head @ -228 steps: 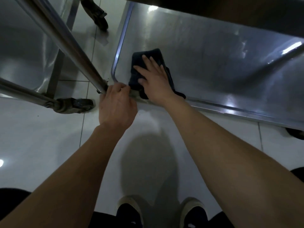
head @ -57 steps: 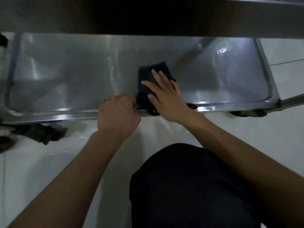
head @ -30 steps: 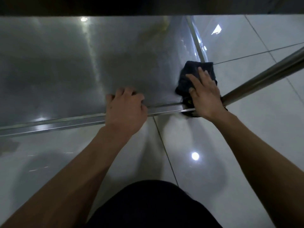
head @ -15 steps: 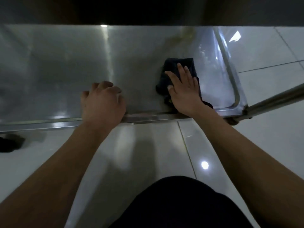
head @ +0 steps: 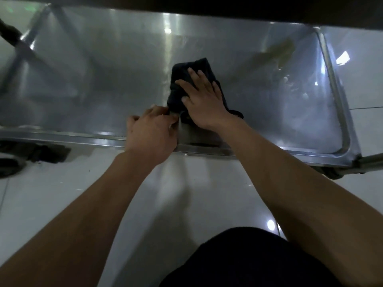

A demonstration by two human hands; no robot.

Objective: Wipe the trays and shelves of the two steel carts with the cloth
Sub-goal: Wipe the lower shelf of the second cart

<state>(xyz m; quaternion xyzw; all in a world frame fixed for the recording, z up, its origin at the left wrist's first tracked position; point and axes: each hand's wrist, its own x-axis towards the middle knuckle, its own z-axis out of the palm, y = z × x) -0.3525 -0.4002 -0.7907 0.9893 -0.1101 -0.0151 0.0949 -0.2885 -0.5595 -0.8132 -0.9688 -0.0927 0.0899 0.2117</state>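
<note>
The cloth (head: pixel 191 83) lies bunched on the shelf (head: pixel 103 79) near its front edge, about midway. The right hand (head: pixel 204 100) presses it flat, fingers spread. The left hand (head: pixel 151 133) curls over the front rim. Soft and limp, the cloth likely slides best under the palm.

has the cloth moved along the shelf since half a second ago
Yes. The cloth under the right hand has slid left, away from the shelf's right rim, toward the middle of the shelf.
</note>
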